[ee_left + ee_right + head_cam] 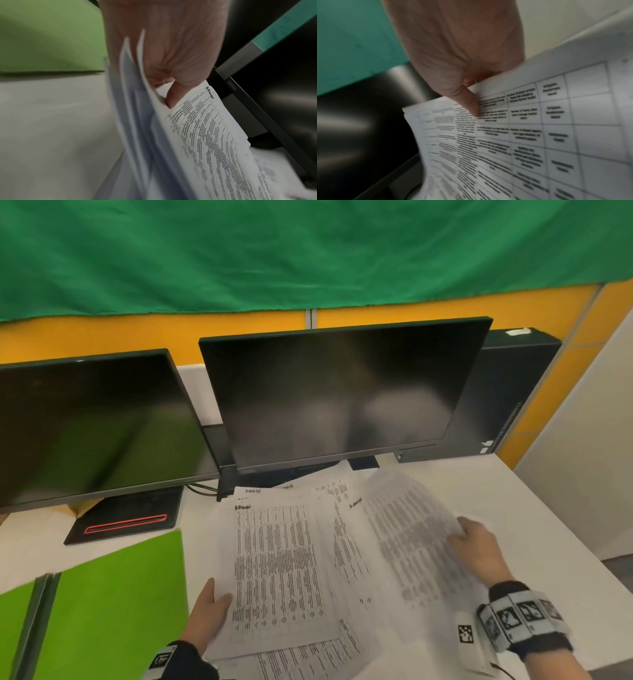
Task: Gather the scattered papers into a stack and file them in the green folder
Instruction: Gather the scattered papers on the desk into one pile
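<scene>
Several printed papers (294,570) lie fanned in a loose overlapping pile on the white desk (534,529), below the middle monitor. My left hand (209,614) grips the pile's left edge, thumb on the top sheet; the left wrist view shows the thumb (173,94) pinching the papers (202,142). My right hand (474,542) holds the right edge of a raised, curved sheet (407,529); in the right wrist view its thumb (469,104) presses on that sheet (530,135). The green folder (113,594) lies on the desk left of the pile.
Two dark monitors stand behind the papers: one (89,422) at the left with a black base (126,518), one (339,392) in the middle. A black box (513,392) stands at the back right. The desk's right edge (579,546) runs close to my right hand.
</scene>
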A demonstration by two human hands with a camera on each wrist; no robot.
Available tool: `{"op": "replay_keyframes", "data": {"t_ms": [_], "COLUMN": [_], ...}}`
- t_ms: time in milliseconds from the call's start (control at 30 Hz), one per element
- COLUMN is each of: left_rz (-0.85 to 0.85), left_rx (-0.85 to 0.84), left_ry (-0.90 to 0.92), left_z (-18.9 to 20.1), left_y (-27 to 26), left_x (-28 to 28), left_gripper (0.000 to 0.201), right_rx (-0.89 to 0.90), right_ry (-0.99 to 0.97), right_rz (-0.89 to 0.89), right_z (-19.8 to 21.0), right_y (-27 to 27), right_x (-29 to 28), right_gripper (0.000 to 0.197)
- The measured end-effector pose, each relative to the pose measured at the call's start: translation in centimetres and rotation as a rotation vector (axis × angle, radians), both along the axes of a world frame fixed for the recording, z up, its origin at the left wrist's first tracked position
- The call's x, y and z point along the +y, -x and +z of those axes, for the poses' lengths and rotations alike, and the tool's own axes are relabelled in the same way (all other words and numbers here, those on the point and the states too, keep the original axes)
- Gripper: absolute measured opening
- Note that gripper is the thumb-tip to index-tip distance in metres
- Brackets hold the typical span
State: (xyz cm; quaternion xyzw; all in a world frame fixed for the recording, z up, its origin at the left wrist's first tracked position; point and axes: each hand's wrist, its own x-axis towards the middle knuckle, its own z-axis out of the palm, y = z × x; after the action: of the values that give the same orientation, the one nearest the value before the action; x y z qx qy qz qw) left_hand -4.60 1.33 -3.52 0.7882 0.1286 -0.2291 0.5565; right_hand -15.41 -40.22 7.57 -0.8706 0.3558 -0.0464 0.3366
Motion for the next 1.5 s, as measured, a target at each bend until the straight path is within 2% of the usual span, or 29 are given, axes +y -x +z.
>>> {"op": "replay_keyframes", "data": {"t_ms": [67,133,200,267,333,400,433,533,600,667,700,733,800,900,967,1033,1100,1133,1233,1333,1366,1400,1500], "left_rz": [0.001,-0.001,0.026,0.048,0.100,0.151,0.183,0.166,0.138,0.097,0.049,0.050,0.052,0.010,0.018,0.039,0.038,0.042,0.075,0.119,0.109,0.116,0.142], "left_rx": [0.017,0.017,0.041,0.051,0.054,0.082,0.102,0.171,0.159,0.136,0.126,0.128,0.097,0.059,0.029,0.022,0.006,-0.001,0.001,0.020,0.018,0.007,-0.005], "left_ry": [-0.038,-0.040,0.012,0.051,0.069,0.185,0.243,0.305,0.296,0.217,0.161,0.099,0.062,0.038,0.012,0.061,0.103,0.106,0.148,0.167,0.163,0.193,0.243], "left_z": [0.2,0.3,1.0,1.5,1.1,1.6,2.3,2.9,1.2,-0.9,-0.9,0.1,-0.1,-0.1,-0.8,-1.2,-1.0,-0.9,-1.1,-1.2,-1.1,-0.9,-0.5], "left_y": [0.0,-0.2,-0.3,-0.2,-0.5,-0.6,-0.4,-0.4,-1.0,-1.7,-1.8,-1.5,-1.2,-1.3,-1.4,-1.4,-1.1,-1.0,-1.1,-1.2,-1.2,-1.0,-0.7], "left_x": [-0.3,-0.5,-0.7,-1.1,-1.3,-1.3,-1.7,-1.8,-1.2,-0.7,-0.7,-1.3,-1.6,-1.6,-1.2,-0.6,-0.4,-0.1,1.3,3.2,3.9,4.4,6.1], "left_gripper": [0.063,0.058,0.055,0.059,0.064,0.068,0.063,0.060,0.071,0.101,0.106,0.097,0.072,0.079,0.084,0.085,0.087,0.087,0.085,0.088,0.083,0.072,0.054], "right_rx": [-0.135,-0.285,-0.420,-0.471,-0.342,-0.136,-0.065,0.005,0.025,0.091,0.173,0.272,0.367,0.361,0.296,0.244,0.195,0.160,-0.047,-0.267,-0.316,-0.353,-0.322], "right_ry": [0.106,0.125,-0.027,-0.319,-0.529,-0.615,-0.663,-0.795,-0.625,-0.293,-0.128,-0.030,-0.041,-0.156,-0.239,-0.307,-0.276,-0.237,-0.093,-0.078,-0.145,-0.228,-0.477], "right_rz": [-0.035,-0.126,-0.190,-0.189,-0.103,-0.004,0.011,-0.031,-0.041,-0.157,-0.263,-0.385,-0.557,-0.643,-0.699,-0.696,-0.627,-0.577,-0.428,-0.366,-0.383,-0.378,-0.286], "right_z": [2.7,5.1,6.7,6.6,4.8,1.6,0.0,-3.8,-5.4,-6.3,-6.2,-6.2,-6.5,-6.5,-6.9,-6.9,-6.2,-5.5,-1.7,1.4,1.8,2.1,2.4], "right_y": [0.5,0.6,0.2,-0.9,-2.3,-3.7,-4.2,-4.3,-3.6,-2.2,-1.1,-0.1,1.7,2.5,2.5,2.5,2.6,2.7,2.8,2.6,2.4,2.0,-0.4], "right_x": [-0.6,-0.9,-0.9,0.3,3.1,6.1,7.5,9.5,8.5,6.1,4.7,3.4,1.4,0.0,-0.5,-1.0,-1.7,-2.0,-3.3,-5.4,-5.9,-6.0,-4.0], "right_gripper": [0.025,0.031,0.024,0.022,0.024,0.029,0.031,0.029,0.040,0.047,0.052,0.061,0.082,0.102,0.096,0.068,0.036,0.029,0.023,0.048,0.055,0.054,0.029]}}
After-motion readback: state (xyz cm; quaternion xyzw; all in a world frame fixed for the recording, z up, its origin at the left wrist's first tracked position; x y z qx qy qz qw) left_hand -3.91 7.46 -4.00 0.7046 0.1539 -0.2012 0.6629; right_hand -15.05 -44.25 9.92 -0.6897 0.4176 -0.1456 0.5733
